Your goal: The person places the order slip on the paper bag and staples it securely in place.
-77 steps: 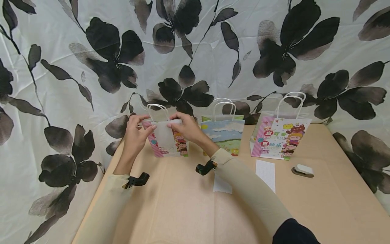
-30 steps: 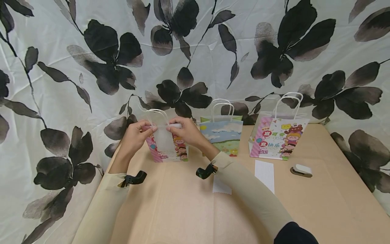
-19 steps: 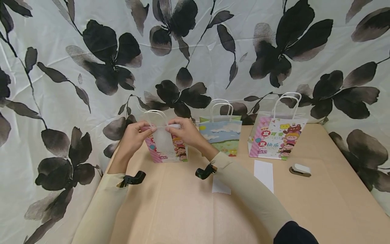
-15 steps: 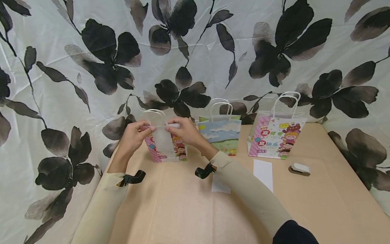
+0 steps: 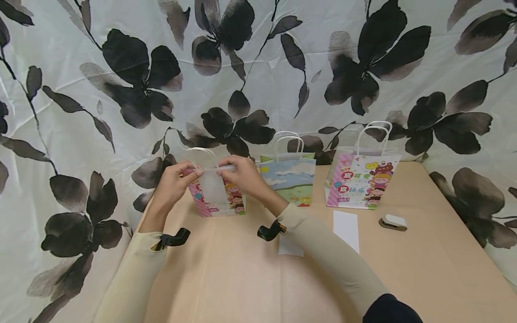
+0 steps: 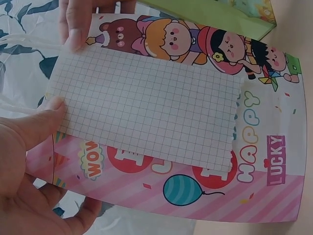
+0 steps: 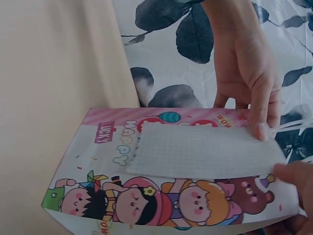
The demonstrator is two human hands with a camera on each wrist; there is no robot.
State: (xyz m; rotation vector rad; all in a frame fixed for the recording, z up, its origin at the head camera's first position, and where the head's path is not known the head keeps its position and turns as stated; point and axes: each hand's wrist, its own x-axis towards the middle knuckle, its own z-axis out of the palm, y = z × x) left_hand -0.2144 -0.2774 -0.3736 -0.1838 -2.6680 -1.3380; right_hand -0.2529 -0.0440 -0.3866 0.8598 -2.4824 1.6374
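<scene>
A small pink-and-white cartoon gift bag [image 5: 198, 199] with white rope handles stands at the table's left. A sheet of white grid paper [image 5: 212, 188] lies flat against its front, its top along the bag's rim; in the left wrist view its wavy edge faces the bag's bottom. My left hand [image 5: 174, 185] pinches the rim at the paper's left top corner, thumb [image 6: 46, 120] in front and fingers behind. At the right top corner my right hand [image 5: 247, 177] pinches paper and rim together, its thumb [image 7: 288, 172] on the paper.
A landscape-print gift bag [image 5: 288, 179] stands right of the held one, and another pink cartoon bag [image 5: 363, 184] further right. Grid paper sheets [image 5: 346, 229] lie in front, one partly under my right forearm. What looks like a small stapler [image 5: 393, 222] lies right. A floral cloth [image 5: 282, 89] hangs behind.
Both hands and the bag have come slightly lower and nearer since the oldest frame, the paper still at its front. In the last half second they barely move; the view shifts slightly.
</scene>
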